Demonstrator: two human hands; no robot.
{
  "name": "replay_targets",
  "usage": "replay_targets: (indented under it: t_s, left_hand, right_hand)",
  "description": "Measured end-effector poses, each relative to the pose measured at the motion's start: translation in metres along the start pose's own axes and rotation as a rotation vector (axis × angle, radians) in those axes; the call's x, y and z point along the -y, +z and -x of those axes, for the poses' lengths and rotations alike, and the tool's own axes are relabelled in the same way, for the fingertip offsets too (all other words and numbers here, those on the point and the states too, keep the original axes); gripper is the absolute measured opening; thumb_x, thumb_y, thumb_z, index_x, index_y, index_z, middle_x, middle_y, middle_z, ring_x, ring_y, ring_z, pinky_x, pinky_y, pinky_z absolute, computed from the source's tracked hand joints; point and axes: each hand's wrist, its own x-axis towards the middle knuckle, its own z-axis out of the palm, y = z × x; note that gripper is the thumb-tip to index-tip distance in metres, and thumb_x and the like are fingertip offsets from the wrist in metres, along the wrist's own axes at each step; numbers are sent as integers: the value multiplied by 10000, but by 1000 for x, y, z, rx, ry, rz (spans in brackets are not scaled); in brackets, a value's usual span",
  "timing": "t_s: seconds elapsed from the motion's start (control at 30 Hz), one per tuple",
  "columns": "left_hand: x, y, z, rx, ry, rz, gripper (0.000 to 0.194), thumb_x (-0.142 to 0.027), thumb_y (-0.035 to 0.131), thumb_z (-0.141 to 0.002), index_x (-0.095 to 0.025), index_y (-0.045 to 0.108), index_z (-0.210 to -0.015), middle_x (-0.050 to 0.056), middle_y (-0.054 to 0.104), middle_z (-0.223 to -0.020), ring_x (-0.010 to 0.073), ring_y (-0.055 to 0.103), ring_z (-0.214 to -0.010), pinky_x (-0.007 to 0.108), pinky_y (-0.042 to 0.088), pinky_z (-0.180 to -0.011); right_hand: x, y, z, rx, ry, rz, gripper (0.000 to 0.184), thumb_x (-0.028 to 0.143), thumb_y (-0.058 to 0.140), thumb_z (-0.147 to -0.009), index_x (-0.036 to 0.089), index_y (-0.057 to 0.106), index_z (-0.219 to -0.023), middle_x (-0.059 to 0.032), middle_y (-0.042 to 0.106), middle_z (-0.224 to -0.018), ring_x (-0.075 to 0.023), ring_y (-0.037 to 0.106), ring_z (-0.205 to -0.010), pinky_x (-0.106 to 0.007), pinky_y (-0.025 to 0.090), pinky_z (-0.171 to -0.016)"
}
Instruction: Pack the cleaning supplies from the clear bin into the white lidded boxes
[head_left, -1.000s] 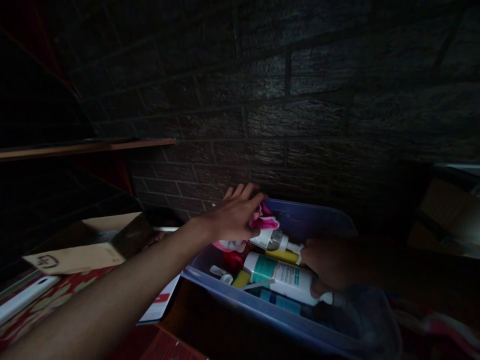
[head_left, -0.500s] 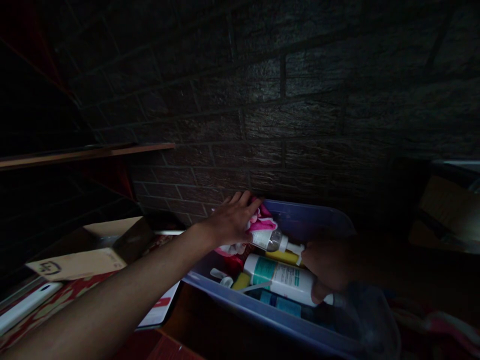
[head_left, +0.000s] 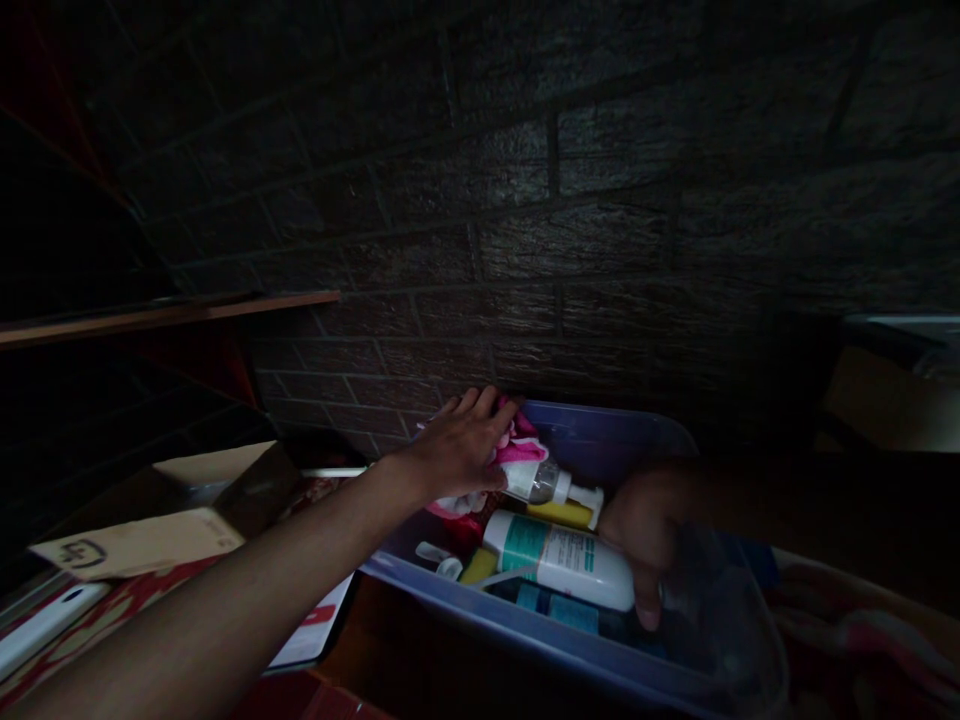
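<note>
My left hand (head_left: 466, 445) lies over a crumpled pink and white cloth (head_left: 521, 450) at the back left of a clear plastic bin (head_left: 525, 635), fingers on its far side and thumb on its near side. Beside that thumb a clear pump bottle (head_left: 546, 482) with a white pump head lies on its side. Nearer to me is a white bottle (head_left: 581, 565) with a green label, also lying down. My right hand (head_left: 645, 525) is at this bottle's right end, thumb pointing down; its other fingers are lost in shadow.
Yellow sponge-like pieces (head_left: 561, 513), a small white cap (head_left: 448, 568) and a blue item (head_left: 559, 608) are in the bin. An opened cardboard box (head_left: 150, 540) stands left, under a wooden shelf (head_left: 172, 315). Dark brick wall (head_left: 517, 240) rises behind; striped fabric (head_left: 862, 640) lies right.
My right hand has shifted slightly over the white bottle's right end, and its thumb has moved lower. My left hand stays on the cloth. The whole view has shifted slightly.
</note>
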Motion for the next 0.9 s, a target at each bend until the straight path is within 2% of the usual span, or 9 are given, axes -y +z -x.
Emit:
replay_targets:
  t_s: [0.07, 0.1, 0.27, 0.4, 0.5, 0.63, 0.7, 0.8, 0.9]
  left_hand:
    - [-1, 0, 1, 3, -6, -1, 994, -474, 778, -696, -244, 304, -1540, 128, 467, -1362, 352, 453, -1226, 470, 391, -1027]
    - [-1, 0, 1, 2, -6, 0, 994, -477, 778, -697, -239, 306, -1539, 128, 468, -1361, 350, 454, -1226, 468, 390, -1028]
    - [-3, 0, 2, -9, -10, 14, 971, -474, 766, -707, -216, 323, -1531, 146, 472, -1357, 354, 469, -1206, 464, 409, -1003]
    - [-3, 2, 2, -8, -1, 47, 977, -446, 756, -704, -195, 307, -1535, 144, 463, -1370, 350, 463, -1230, 456, 392, -1042]
    - [-3, 4, 2, -10, 5, 56, 979, -459, 760, -696, -189, 315, -1525, 142, 467, -1361, 352, 457, -1239, 459, 382, -1059]
    - [-4, 3, 1, -17, 0, 50, 979, -486, 774, -683, -183, 340, -1507, 153, 465, -1358, 366, 458, -1237, 472, 404, -1033]
    - [-7, -3, 1, -41, 24, 51, 896, -512, 748, -726, -174, 391, -1475, 159, 478, -1337, 369, 467, -1224, 486, 416, -1017]
    - [-14, -17, -1, -149, 99, 111, 624, -518, 627, -863, -169, 505, -1366, 154, 495, -1317, 344, 481, -1206, 492, 417, -1023]
    - [-23, -29, -4, -242, 194, 304, 341, -349, 545, -932, -167, 591, -1216, 124, 552, -1222, 286, 521, -1159, 450, 433, -1023]
  right_hand:
    - [2, -2, 3, 172, 79, 2, 247, 207, 914, -508, 196, 678, -580, 53, 631, -543, -155, 611, -469, -237, 491, -470]
    - [4, -2, 5, 186, 102, -9, 245, 195, 908, -519, 196, 673, -587, 44, 631, -553, -163, 614, -478, -241, 483, -466]
    - [14, -2, 19, 35, 67, -103, 256, 196, 901, -495, 205, 687, -634, 23, 650, -605, -193, 642, -530, -246, 453, -458]
    - [19, -9, 39, -144, 129, 48, 395, 248, 876, -519, 201, 718, -878, -7, 692, -755, -231, 678, -681, -259, 449, -502]
    - [19, -22, 57, -265, 99, 42, 446, 303, 803, -628, 206, 689, -1048, -15, 707, -803, -226, 675, -714, -264, 436, -521]
    - [25, -40, 77, -379, 27, 57, 359, 373, 695, -767, 212, 662, -1087, -25, 720, -854, -217, 673, -745, -277, 421, -548]
    - [33, -46, 82, -455, 10, 154, 352, 382, 687, -776, 214, 668, -1084, -44, 720, -916, -232, 671, -797, -292, 419, -580]
    - [45, -51, 84, -554, 2, 263, 305, 364, 661, -792, 201, 690, -1049, -78, 717, -924, -253, 669, -818, -309, 407, -596]
    - [53, -53, 81, -616, -22, 329, 233, 325, 647, -795, 177, 708, -963, -106, 717, -909, -264, 669, -805, -310, 384, -579]
